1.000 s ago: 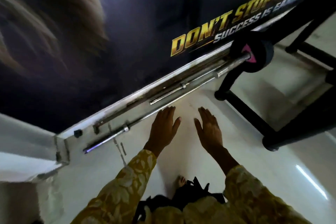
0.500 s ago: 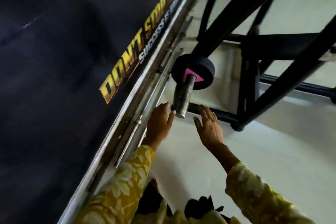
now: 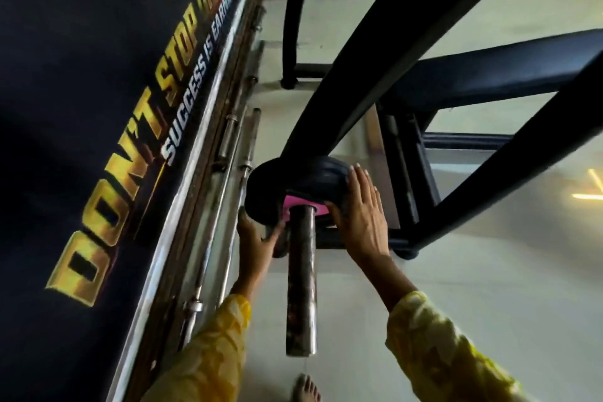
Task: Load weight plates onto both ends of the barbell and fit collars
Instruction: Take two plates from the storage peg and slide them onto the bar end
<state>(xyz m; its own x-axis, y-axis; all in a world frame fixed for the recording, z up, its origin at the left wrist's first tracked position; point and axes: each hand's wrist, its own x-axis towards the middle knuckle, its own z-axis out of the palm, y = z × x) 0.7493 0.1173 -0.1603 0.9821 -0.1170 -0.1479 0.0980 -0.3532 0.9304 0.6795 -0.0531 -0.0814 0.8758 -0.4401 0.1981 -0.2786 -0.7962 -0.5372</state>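
A black weight plate [image 3: 277, 179] with a pink centre label sits on the barbell sleeve [image 3: 301, 281], a worn steel tube that points toward me. My left hand [image 3: 256, 243] grips the plate's lower left rim, thumb and fingers wrapped around the edge. My right hand [image 3: 360, 215] lies flat against the plate's right side, fingers spread upward over the rim. The plate's far side is hidden behind a black rack post. No collar shows on the sleeve.
A black rack frame [image 3: 424, 42] slants across the upper right, its feet on the pale floor. Spare steel bars [image 3: 225, 222] lie along the wall base under a dark banner [image 3: 130, 140] with gold lettering. My bare foot [image 3: 306, 388] stands below the sleeve's end.
Both hands have moved forward past the sleeve's end and taken hold of the plate's two sides. The view has come closer over the sleeve.
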